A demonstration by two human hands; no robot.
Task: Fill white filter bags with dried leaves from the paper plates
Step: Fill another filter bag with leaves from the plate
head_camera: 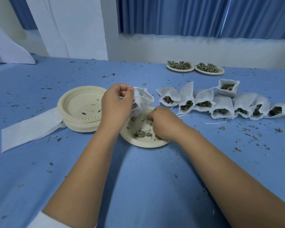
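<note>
Head view: left hand pinches filter bag, right hand grips leaves.

Eight filled bags are lying in a row; a ninth bag is hanging from the left hand. Two heaped plates are sitting at the back, one sparse plate in front, beside one uncountable plate stack.

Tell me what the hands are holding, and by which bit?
The left hand pinches the bag by its open rim. The right hand curls onto leaves in the plate; whether it grips any cannot be told.
</note>
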